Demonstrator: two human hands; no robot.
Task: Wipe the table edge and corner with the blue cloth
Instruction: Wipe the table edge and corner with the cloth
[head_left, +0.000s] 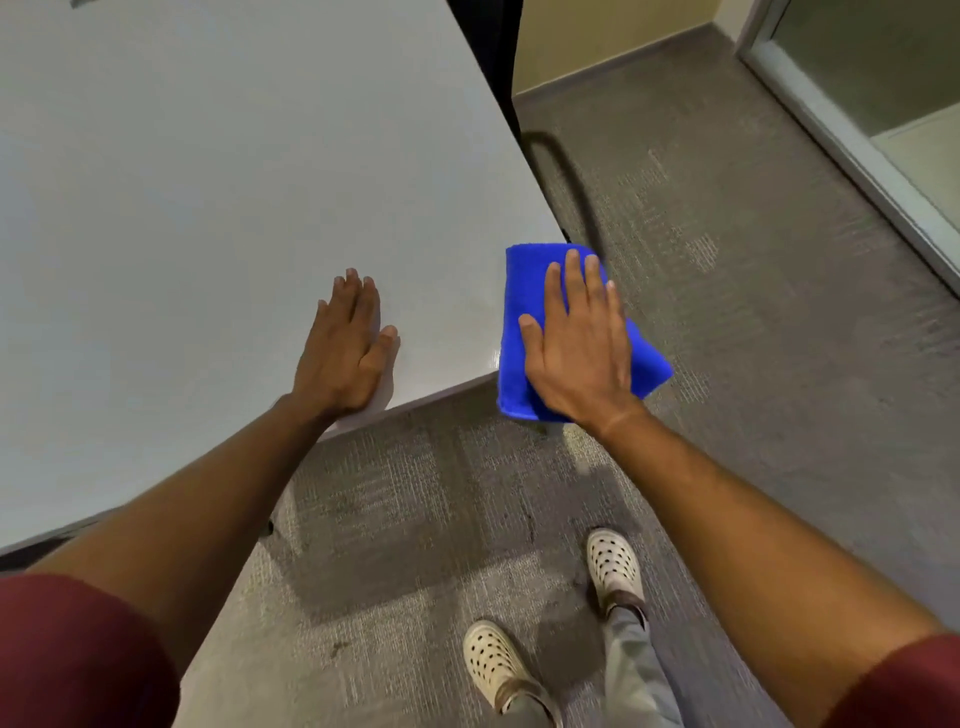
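Observation:
A folded blue cloth (524, 291) lies over the near right corner of the pale grey table (208, 182), hanging past both edges. My right hand (576, 343) presses flat on the cloth with fingers spread, covering its middle. My left hand (348, 348) rests flat and bare on the tabletop just left of the cloth, its heel at the near edge. The two hands are apart, with a strip of bare table between them.
Grey carpet (727, 312) surrounds the table to the right and front. A black curved table leg (566, 176) shows beyond the right edge. My feet in white perforated shoes (493, 665) stand below the corner. A glass partition (883, 104) runs along the far right.

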